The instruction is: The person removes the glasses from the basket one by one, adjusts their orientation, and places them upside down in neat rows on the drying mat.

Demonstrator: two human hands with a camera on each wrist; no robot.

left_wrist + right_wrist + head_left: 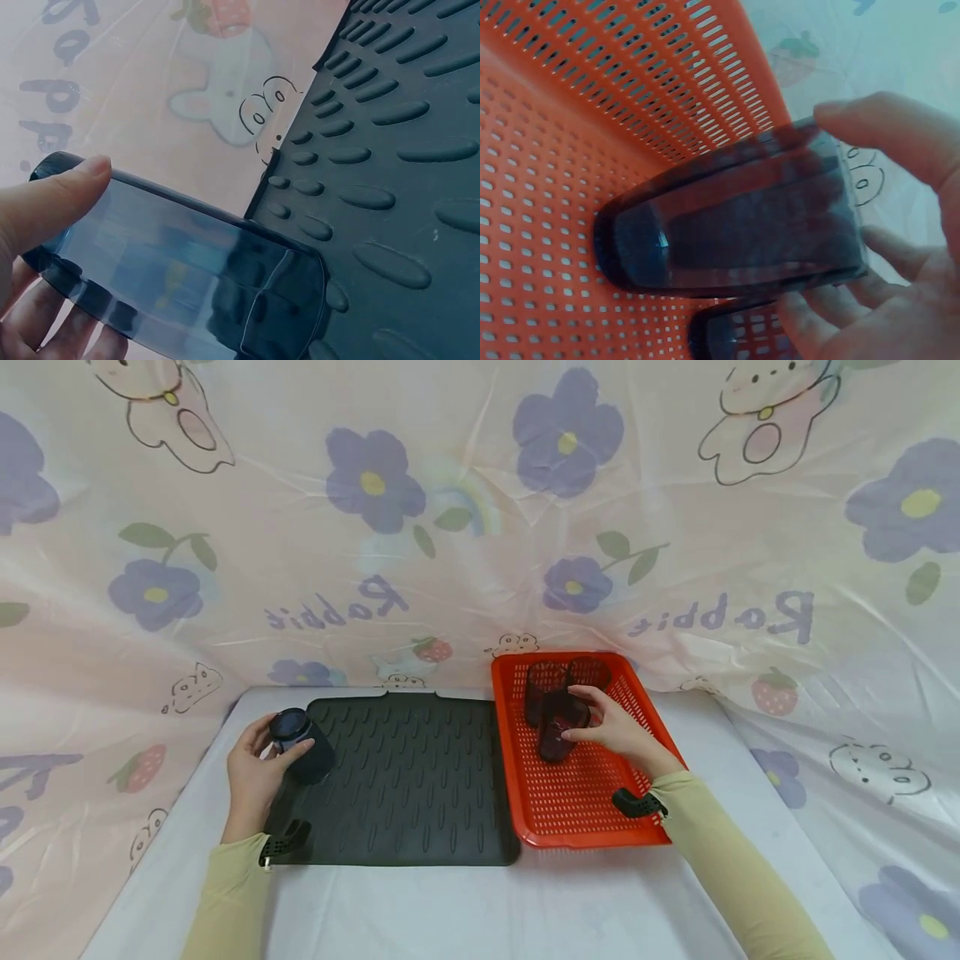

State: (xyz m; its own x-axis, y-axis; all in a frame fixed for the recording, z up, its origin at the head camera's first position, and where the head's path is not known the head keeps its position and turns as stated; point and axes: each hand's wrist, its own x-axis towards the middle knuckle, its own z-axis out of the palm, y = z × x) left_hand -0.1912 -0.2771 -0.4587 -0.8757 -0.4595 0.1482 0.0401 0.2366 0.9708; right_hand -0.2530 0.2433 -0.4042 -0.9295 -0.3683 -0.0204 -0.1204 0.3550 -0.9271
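Left hand (253,768) grips a cup (302,745) at the mat (420,793) edge, right hand (618,731) pinches another cup (561,735) in the tray (585,810); slick plastic, either could slip or tip.

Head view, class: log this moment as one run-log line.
left hand: grips dark cup on black mat | right hand: grips tinted cup in orange basket

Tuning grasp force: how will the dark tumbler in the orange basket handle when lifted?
The tumbler looks smooth and glossy, so probably slippery. Its thin translucent walls suggest it is light. The right hand grips it near the rim; round sides could roll if laid down.
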